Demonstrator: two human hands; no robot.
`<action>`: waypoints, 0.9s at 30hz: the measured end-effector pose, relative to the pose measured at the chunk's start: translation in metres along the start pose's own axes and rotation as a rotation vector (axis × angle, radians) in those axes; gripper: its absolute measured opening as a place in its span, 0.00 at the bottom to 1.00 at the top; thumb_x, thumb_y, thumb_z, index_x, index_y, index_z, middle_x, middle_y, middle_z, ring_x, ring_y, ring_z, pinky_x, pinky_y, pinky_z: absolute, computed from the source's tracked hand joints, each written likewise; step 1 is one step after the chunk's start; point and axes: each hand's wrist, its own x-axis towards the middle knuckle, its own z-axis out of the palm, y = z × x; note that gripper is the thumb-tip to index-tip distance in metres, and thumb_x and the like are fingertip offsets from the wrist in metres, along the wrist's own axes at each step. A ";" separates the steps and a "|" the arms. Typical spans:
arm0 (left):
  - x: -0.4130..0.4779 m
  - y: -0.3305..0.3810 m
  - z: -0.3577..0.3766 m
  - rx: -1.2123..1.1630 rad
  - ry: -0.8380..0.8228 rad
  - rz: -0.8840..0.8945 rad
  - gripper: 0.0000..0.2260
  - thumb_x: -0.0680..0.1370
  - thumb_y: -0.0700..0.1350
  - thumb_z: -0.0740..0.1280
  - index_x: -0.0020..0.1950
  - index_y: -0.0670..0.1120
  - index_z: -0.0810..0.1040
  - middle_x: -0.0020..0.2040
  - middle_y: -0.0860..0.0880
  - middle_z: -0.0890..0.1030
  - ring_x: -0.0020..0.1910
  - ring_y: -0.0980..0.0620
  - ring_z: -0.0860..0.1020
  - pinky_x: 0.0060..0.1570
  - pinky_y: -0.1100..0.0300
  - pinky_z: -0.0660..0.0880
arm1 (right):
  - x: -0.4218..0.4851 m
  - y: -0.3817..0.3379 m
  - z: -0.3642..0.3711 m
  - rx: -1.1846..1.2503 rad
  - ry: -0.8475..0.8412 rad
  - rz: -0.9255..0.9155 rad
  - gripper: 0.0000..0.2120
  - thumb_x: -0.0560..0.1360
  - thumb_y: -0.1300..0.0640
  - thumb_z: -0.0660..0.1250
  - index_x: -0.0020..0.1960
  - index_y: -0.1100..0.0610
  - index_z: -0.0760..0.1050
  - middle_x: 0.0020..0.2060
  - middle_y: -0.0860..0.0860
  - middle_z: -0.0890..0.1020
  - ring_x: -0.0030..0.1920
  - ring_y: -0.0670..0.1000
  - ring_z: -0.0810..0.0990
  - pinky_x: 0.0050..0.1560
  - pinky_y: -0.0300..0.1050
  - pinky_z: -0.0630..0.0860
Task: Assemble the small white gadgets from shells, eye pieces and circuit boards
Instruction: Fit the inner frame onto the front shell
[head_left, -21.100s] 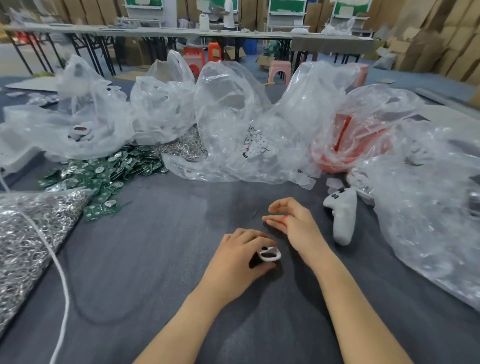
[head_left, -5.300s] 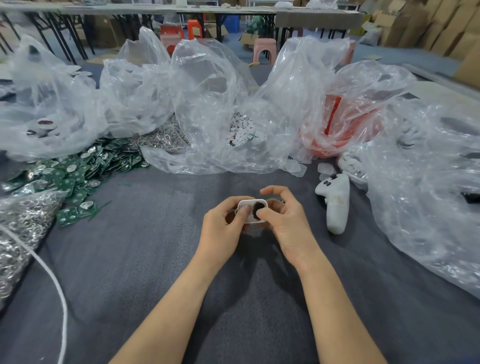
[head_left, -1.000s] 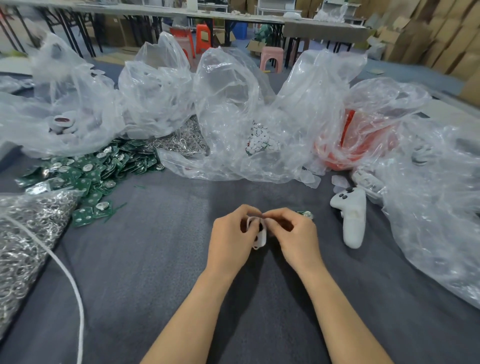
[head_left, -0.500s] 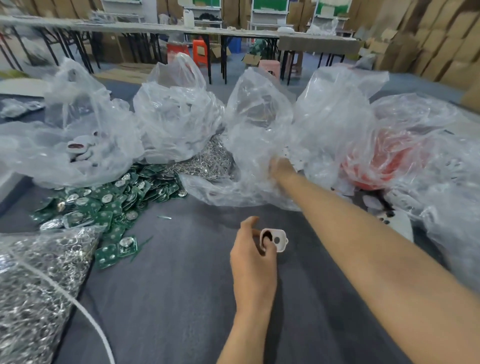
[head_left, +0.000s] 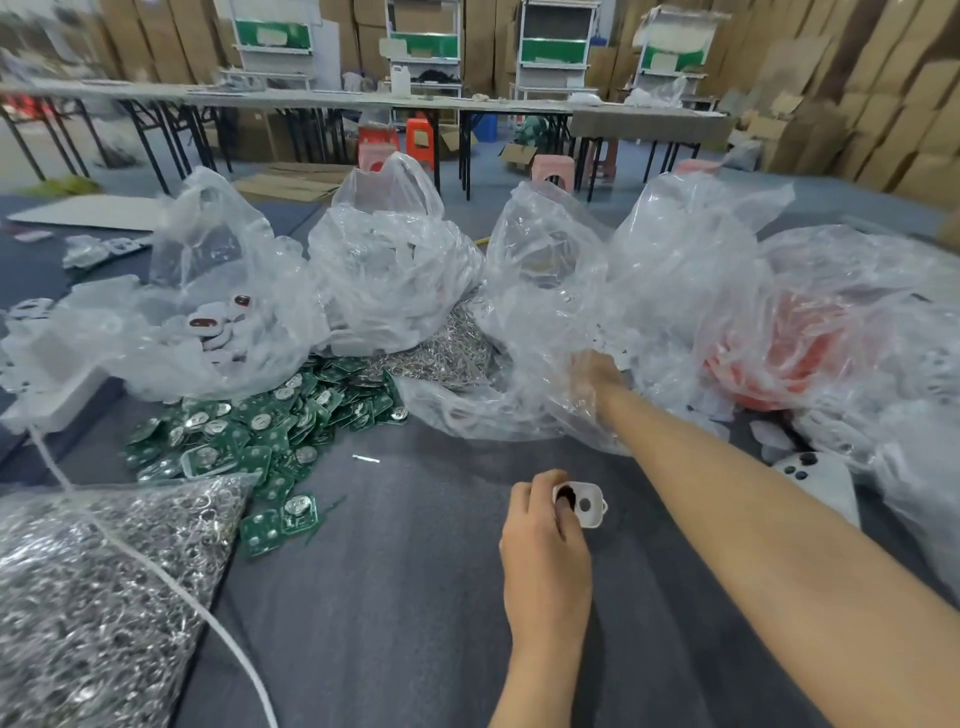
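Grey mat (head_left: 405, 597) is lying open in the middle, between the green boards (head_left: 270, 431) and the left hand (head_left: 545, 551) gripping a white shell (head_left: 584, 504). Clear bags (head_left: 395, 291) are walling off the far side. The right hand (head_left: 595, 371) is sitting inside one, its forearm barring the right. A bag of metal rings (head_left: 78, 623) and a cord (head_left: 171, 584) are crowding the left.

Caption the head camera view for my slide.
Left hand holds a small white plastic shell above the grey cloth table while the right hand reaches into a clear plastic bag.
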 end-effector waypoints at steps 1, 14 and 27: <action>0.000 0.000 0.000 0.007 -0.004 -0.006 0.10 0.81 0.40 0.61 0.58 0.50 0.76 0.49 0.59 0.72 0.40 0.62 0.70 0.39 0.76 0.64 | -0.003 0.000 0.000 0.028 0.003 0.001 0.15 0.81 0.62 0.53 0.61 0.63 0.74 0.60 0.58 0.77 0.51 0.55 0.74 0.40 0.39 0.64; -0.001 0.000 0.001 -0.042 -0.016 -0.050 0.10 0.80 0.40 0.60 0.58 0.51 0.76 0.53 0.53 0.76 0.49 0.54 0.74 0.49 0.58 0.75 | -0.039 0.029 -0.023 0.548 0.423 -0.285 0.05 0.75 0.66 0.67 0.43 0.58 0.73 0.37 0.52 0.78 0.36 0.49 0.80 0.36 0.33 0.72; -0.001 0.000 0.003 0.149 -0.056 0.055 0.08 0.77 0.39 0.65 0.54 0.49 0.78 0.48 0.53 0.80 0.46 0.54 0.77 0.48 0.58 0.74 | -0.147 0.108 -0.010 1.257 -0.145 -0.092 0.09 0.71 0.70 0.68 0.45 0.58 0.82 0.36 0.50 0.84 0.33 0.44 0.79 0.36 0.33 0.76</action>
